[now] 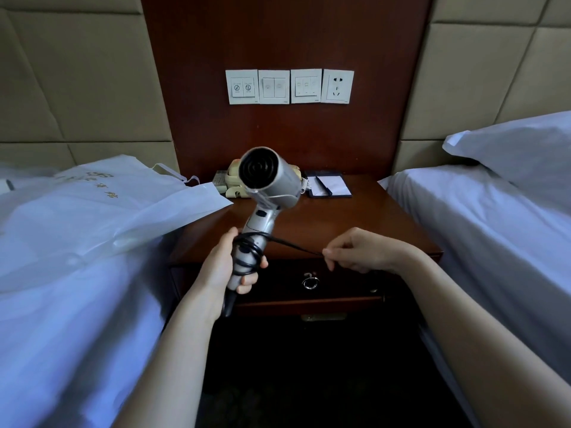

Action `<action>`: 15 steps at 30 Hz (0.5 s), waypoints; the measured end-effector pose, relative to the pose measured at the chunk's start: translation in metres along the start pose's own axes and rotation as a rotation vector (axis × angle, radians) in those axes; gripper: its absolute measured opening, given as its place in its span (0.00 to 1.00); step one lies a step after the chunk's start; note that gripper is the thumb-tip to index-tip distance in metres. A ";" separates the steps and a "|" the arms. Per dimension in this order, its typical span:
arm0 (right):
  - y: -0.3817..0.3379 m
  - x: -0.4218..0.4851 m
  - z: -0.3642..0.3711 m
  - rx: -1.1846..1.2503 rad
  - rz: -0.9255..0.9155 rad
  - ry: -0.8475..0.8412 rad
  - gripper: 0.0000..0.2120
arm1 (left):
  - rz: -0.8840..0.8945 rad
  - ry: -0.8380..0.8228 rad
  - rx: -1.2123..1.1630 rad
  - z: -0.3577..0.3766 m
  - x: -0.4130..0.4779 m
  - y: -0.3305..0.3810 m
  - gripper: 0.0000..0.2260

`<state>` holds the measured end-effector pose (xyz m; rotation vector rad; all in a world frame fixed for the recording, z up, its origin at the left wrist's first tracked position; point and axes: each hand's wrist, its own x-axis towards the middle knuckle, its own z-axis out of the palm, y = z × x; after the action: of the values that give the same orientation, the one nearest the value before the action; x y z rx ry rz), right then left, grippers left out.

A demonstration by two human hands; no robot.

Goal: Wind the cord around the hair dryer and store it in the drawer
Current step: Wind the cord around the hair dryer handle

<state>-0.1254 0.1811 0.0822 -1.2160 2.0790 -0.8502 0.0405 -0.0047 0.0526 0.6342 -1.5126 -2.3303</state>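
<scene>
The hair dryer (268,183) is held above the table (355,223), the left hand (225,267) clenched on its handle; the right hand (355,251) pinches the cord (290,244) taut; the rigid shell looks light, the cord limp and springy, so the coils may slip; the drawer (309,282) is shut.

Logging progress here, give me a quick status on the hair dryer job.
Left hand grips hair dryer handle; right hand pinches cord taut. Several loops wound. Drawer shut, nothing blocking it.
</scene>
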 end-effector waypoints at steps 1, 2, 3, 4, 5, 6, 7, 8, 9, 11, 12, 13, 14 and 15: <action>-0.007 -0.003 0.000 -0.041 0.011 -0.037 0.14 | -0.003 0.017 -0.025 -0.001 0.001 0.001 0.27; -0.016 -0.006 0.001 -0.093 0.013 -0.065 0.13 | 0.001 0.037 -0.050 0.000 0.001 0.002 0.28; -0.025 -0.009 0.002 -0.150 0.003 -0.084 0.12 | 0.010 0.065 -0.075 0.000 0.001 0.003 0.29; -0.034 -0.012 0.004 -0.217 -0.021 -0.092 0.11 | 0.023 0.099 -0.094 0.001 0.001 0.003 0.29; -0.043 -0.014 0.006 -0.294 -0.055 -0.090 0.10 | 0.037 0.137 -0.099 0.003 0.000 0.004 0.29; -0.051 -0.016 0.009 -0.375 -0.089 -0.081 0.10 | 0.053 0.177 -0.088 0.004 -0.001 0.004 0.29; -0.059 -0.018 0.013 -0.443 -0.106 -0.059 0.10 | 0.072 0.221 -0.062 0.004 -0.002 0.003 0.28; -0.066 -0.020 0.017 -0.495 -0.109 -0.031 0.10 | 0.094 0.265 -0.024 0.005 -0.003 0.003 0.27; -0.073 -0.021 0.020 -0.545 -0.111 0.003 0.11 | 0.120 0.308 0.028 0.006 -0.005 0.003 0.25; -0.085 -0.026 0.026 -0.637 -0.136 0.090 0.13 | 0.187 0.369 0.141 0.008 -0.009 0.001 0.20; -0.091 -0.028 0.027 -0.674 -0.152 0.141 0.13 | 0.224 0.380 0.189 0.009 -0.010 -0.001 0.17; -0.097 -0.030 0.029 -0.705 -0.172 0.195 0.13 | 0.252 0.384 0.232 0.010 -0.012 -0.001 0.15; -0.102 -0.032 0.030 -0.732 -0.197 0.249 0.13 | 0.272 0.391 0.280 0.010 -0.011 -0.003 0.15; -0.105 -0.033 0.031 -0.749 -0.230 0.300 0.13 | 0.289 0.400 0.343 0.010 -0.011 -0.003 0.15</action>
<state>-0.0336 0.1629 0.1479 -1.8241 2.6583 -0.3459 0.0450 0.0096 0.0555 0.8398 -1.6842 -1.6290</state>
